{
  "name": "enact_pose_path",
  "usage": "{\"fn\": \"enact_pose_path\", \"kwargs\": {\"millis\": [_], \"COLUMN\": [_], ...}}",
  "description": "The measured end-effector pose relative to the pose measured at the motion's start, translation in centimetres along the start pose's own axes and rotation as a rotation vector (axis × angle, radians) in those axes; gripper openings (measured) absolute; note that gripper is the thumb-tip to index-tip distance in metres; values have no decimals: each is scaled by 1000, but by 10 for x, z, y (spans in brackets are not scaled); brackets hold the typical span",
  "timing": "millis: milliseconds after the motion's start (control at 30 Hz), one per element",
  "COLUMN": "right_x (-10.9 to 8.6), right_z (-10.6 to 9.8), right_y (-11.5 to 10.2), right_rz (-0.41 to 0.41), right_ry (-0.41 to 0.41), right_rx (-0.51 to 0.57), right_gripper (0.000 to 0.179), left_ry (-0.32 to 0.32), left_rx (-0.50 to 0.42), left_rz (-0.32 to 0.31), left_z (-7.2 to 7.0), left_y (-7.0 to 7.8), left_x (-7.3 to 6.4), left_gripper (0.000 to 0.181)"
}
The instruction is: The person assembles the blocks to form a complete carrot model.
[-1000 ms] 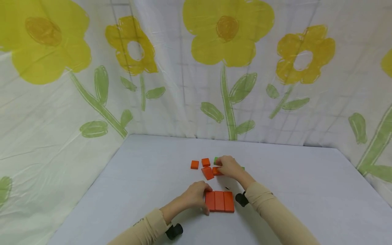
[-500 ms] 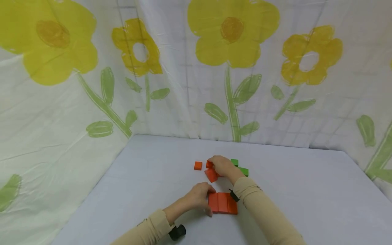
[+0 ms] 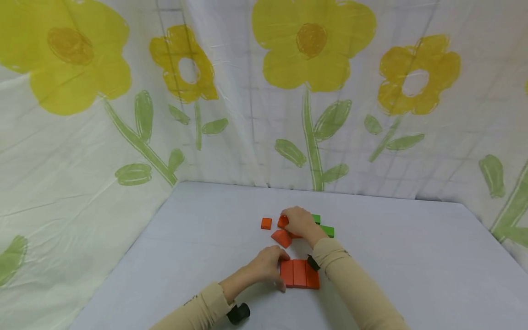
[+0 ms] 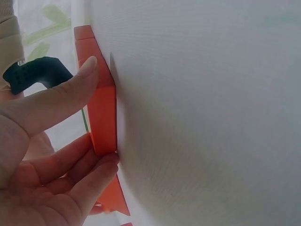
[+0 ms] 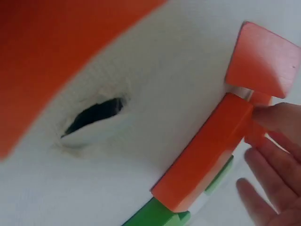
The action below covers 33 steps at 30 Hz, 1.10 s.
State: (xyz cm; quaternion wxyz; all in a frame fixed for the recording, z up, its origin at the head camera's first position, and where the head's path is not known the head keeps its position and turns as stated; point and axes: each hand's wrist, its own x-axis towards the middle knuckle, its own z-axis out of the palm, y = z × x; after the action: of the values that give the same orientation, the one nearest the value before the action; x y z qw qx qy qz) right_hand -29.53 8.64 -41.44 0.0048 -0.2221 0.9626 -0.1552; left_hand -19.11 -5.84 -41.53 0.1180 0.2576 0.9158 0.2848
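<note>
Three long red blocks (image 3: 299,274) lie flat side by side near the front of the table. My left hand (image 3: 266,266) grips the leftmost across its ends; in the left wrist view the thumb (image 4: 70,96) is at one end and fingertips at the other. Farther back, my right hand (image 3: 300,221) pinches a small orange block (image 5: 257,123) between thumb and fingers, partly hidden by them. Beside it lies a red four-sided block (image 5: 263,59) with slanted sides. A long orange block (image 5: 204,153) sits just below the right hand, mostly covered in the head view.
A small orange square block (image 3: 266,223) lies left of the right hand. Two green blocks (image 3: 327,231) lie to its right. A dark slit (image 5: 96,115) shows in the white surface. The flowered curtain (image 3: 231,151) hangs behind the table (image 3: 396,238).
My right hand has moved left from over the long orange block to the small orange one. The slanted red block has turned slightly. The left hand keeps its hold on the red block.
</note>
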Motion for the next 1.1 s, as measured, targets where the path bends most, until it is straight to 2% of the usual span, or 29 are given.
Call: {"fn": "enact_pose_path", "kwargs": {"millis": [100, 233, 367, 500, 667, 800, 933, 1100], "right_x": [-6, -19, -41, -70, -109, -133, -149, -160], "right_z": [-8, -24, -38, -41, -36, -31, -23, -13], "right_y": [-2, -4, -4, 0, 0, -4, -8, -16], "right_rz": [6, -41, -110, -169, -199, -196, -194, -202], "right_ry": [51, 104, 126, 116, 43, -61, -160, -219], "right_rx": [112, 220, 291, 339, 375, 372, 346, 323], "right_gripper": [33, 32, 30, 30, 29, 28, 32, 30], "left_ry": [-1, -7, -19, -13, -12, -15, -11, -13], "left_rx": [-7, -19, -31, -24, -41, -39, -3, 5], "left_rz": [1, -8, -24, -19, -29, -42, -32, -27], "left_z": [0, 1, 0, 0, 1, 1, 1, 1], "left_y": [-1, -3, -3, -3, -2, -1, -1, -1], "left_x": [0, 0, -1, -1, 0, 0, -1, -1], "left_gripper": [55, 55, 56, 57, 56, 56, 56, 55]}}
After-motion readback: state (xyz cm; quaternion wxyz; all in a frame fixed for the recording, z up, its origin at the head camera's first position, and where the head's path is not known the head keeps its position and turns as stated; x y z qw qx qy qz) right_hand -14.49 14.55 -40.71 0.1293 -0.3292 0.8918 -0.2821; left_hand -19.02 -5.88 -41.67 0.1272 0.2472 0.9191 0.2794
